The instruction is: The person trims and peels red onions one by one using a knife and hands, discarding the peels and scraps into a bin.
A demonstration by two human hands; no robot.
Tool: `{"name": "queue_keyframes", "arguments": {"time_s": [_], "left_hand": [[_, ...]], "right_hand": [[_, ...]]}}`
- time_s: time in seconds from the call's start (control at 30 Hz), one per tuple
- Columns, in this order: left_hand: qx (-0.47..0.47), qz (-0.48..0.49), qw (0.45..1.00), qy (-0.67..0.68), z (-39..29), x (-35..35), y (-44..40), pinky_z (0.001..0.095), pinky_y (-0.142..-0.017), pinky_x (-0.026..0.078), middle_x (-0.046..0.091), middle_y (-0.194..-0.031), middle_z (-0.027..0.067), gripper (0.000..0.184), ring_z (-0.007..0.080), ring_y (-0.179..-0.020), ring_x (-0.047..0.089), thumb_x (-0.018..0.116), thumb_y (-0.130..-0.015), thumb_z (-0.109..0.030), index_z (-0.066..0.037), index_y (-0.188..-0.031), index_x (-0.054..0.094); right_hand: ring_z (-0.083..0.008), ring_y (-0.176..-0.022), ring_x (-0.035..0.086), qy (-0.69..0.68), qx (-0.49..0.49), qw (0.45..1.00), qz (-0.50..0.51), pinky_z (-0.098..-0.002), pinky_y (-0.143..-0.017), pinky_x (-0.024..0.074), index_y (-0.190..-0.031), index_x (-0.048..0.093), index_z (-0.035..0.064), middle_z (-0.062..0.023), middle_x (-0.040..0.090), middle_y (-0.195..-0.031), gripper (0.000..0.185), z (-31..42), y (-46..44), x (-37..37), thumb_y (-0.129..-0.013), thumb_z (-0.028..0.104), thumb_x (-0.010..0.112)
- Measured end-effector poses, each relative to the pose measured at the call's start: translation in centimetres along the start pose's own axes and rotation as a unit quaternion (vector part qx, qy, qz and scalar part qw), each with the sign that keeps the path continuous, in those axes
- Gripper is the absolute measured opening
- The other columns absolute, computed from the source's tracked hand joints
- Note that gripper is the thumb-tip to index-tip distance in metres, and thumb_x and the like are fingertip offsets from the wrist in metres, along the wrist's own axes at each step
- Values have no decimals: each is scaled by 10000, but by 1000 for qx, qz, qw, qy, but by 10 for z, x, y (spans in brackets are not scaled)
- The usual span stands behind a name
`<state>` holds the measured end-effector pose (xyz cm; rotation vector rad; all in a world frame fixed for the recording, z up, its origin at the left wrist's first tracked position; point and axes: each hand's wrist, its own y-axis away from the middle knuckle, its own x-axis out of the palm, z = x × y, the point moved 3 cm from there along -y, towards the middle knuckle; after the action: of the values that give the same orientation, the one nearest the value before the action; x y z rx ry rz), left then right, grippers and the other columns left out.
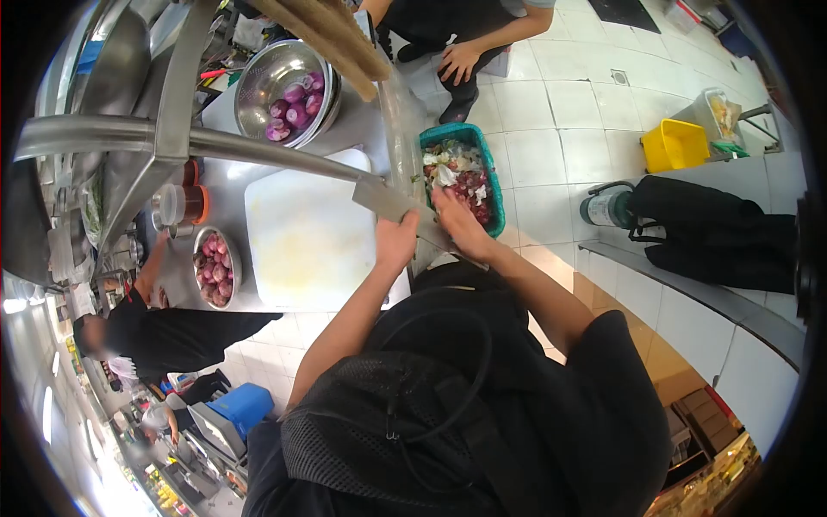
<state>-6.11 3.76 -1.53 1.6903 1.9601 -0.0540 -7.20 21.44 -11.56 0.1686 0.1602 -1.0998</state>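
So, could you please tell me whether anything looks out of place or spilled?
Nothing looks clearly spilled. The one slight oddity is the white cutting board, whose middle looks yellowish, perhaps stained, against its whiter edges.

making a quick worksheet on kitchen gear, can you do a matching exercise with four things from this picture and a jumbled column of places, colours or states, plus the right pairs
Things:
1. knife
2. board
3. basket
4. colander

Places, colours or states:
a. teal, filled with scraps
b. held in the left grip
c. holding purple onions
d. white, lying flat

Pairs: 1-b, 2-d, 3-a, 4-c
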Motion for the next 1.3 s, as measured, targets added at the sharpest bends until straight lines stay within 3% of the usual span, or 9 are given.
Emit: {"name": "queue_keyframes", "arguments": {"time_s": [0.13, 0.27, 0.5, 0.63, 0.73, 1.03, 1.1, 1.2, 1.3], "left_hand": [[59, -21, 997, -49, -9, -2, 9, 446, -885, 513, 714, -1057, 238, 315, 387, -1016, 686, 615, -932, -237, 10, -1120, 665], [58, -26, 992, -112, -35, -6, 19, 409, -854, 519, 729, -988, 194, 271, 311, -956, 703, 616, -939, -208, 26, -1056, 684], [88, -63, 990, -92, -41, -5, 18, 412, -835, 522, 726, -968, 216, 259, 350, -931, 706, 600, -934, -196, 32, -1025, 683], [44, -51, 991, -118, -51, -9, 21, 411, -832, 517, 728, -927, 205, 253, 333, -912, 708, 599, -928, -184, 41, -1012, 679], [34, -46, 994, -91, -56, -14, 31, 400, -824, 518, 730, -929, 191, 253, 298, -892, 703, 606, -934, -186, 42, -1015, 681], [82, -24, 996, -36, -41, -7, 33, 382, -834, 518, 730, -971, 176, 266, 270, -904, 695, 607, -956, -189, 42, -1069, 677], [137, -34, 988, -60, -46, -8, 39, 428, -822, 536, 732, -961, 216, 261, 372, -916, 715, 630, -949, -212, 21, -1042, 701], [163, -57, 984, -41, -50, -13, 44, 425, -818, 535, 730, -951, 213, 253, 382, -913, 710, 624, -951, -212, 17, -1027, 699], [109, -46, 993, -20, -40, -14, 39, 432, -818, 532, 727, -941, 220, 253, 389, -907, 709, 618, -946, -212, 15, -1021, 700]], "right_hand": [[-251, -1272, 569, -32, 203, 978, -19, -355, -1008, 477, -1593, 281, 31, -169, 433, -1569, 700, -127, -22, 15, -1073, 463, 461], [-413, -1005, 638, 67, 111, 980, -149, -479, -893, 494, -1119, 698, 13, -228, 651, -1065, 339, 3, -4, -27, -924, 287, 648], [-392, -1027, 644, 67, -254, 941, -213, -465, -870, 501, -1272, 587, 5, -228, 645, -1085, 340, 115, 28, -12, -967, 148, 546], [-311, -1064, 641, -239, 208, 949, 3, -397, -966, 491, -1469, 453, -14, -219, 602, -1346, 626, -88, -6, 2, -1069, 466, 412], [-297, -1041, 645, -281, 237, 930, 17, -398, -983, 484, -1465, 470, -8, -196, 612, -1344, 690, -49, 5, -18, -1060, 546, 401], [-331, -1443, 390, 138, -243, 957, -74, -563, -1084, 396, -1552, 363, 55, -200, 382, -1587, 548, 106, 32, -10, -1064, 303, 400], [-325, -1352, 495, 295, 76, 952, 34, -511, -1049, 437, -1547, 382, 77, -201, 499, -1475, 565, -18, 3, -1, -1044, 317, 476], [-357, -1215, 590, -30, 130, 990, -43, -468, -1001, 475, -1540, 398, 99, -187, 604, -1296, 618, -33, 13, -38, -992, 309, 592], [-382, -1099, 639, 78, 66, 994, -37, -416, -949, 503, -1534, 395, 76, -182, 646, -1187, 727, 62, 41, -63, -912, 287, 708]]}}
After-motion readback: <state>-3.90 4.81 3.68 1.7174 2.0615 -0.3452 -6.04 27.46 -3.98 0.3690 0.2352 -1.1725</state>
